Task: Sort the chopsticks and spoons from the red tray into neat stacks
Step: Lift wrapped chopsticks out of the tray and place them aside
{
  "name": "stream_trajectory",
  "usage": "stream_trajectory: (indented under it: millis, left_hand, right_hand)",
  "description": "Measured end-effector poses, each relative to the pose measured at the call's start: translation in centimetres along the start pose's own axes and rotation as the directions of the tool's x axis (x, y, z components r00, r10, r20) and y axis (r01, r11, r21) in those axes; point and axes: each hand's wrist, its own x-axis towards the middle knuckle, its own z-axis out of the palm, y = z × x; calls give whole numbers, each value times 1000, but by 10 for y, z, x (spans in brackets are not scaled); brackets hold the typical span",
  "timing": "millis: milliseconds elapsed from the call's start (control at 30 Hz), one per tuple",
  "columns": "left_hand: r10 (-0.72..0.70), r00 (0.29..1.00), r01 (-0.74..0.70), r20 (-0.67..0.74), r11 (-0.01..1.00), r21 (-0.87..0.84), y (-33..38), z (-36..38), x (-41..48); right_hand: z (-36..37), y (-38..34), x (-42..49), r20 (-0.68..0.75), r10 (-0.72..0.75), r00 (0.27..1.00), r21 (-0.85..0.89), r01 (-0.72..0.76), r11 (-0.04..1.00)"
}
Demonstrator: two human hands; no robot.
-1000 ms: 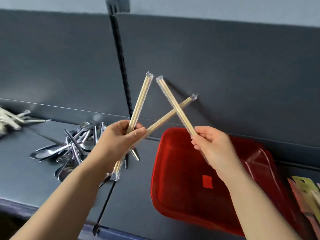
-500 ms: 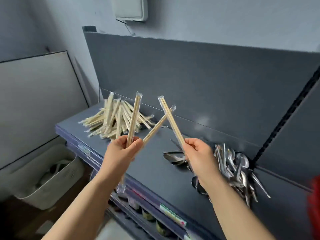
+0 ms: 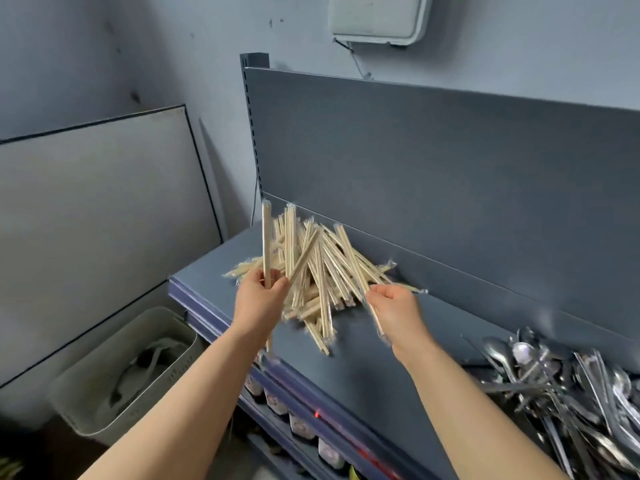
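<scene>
The step in hand is the drop-off. Both hands hover just over the chopstick pile (image 3: 322,271) at the left end of the grey shelf (image 3: 374,372), each bringing wrapped chopsticks to add to it. The left hand (image 3: 260,301) is clenched around two wrapped pairs (image 3: 266,244), one standing nearly upright and the other leaning to the right across the heap. The right hand (image 3: 398,311) pinches a single wrapped pair (image 3: 351,259) that slants up and to the left over the pile. None of the three is let go yet.

The next move likely calls for lowering them, turning each to lie along its neighbours, and only then loosening the fingers. The pile is a loose fan rather than a neat stack (sticks cross at many angles, and a few point toward the front edge). It will probably need squaring up, and the slick wrappers could slide.

The shelf's back panel (image 3: 450,185) rises directly behind the heap and limits how far back anything can be pushed. The spoons (image 3: 561,386) lie in a tangle well apart, at the right of the same shelf. The red tray is out of view. A pale basket (image 3: 86,403) sits on the floor below to the left, and a framed board (image 3: 97,209) leans against the wall.
</scene>
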Motion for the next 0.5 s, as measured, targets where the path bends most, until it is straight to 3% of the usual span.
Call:
stream_trajectory:
  millis: [367,500]
  left_hand:
    - [-96,993,91,68,993,73,-9,53,121]
    - [-44,993,33,109,994,103,-14,61,132]
  right_hand:
    - [64,11,117,-13,-42,999,-285,37,958]
    - [68,15,128,-4,-85,996,-366,78,927]
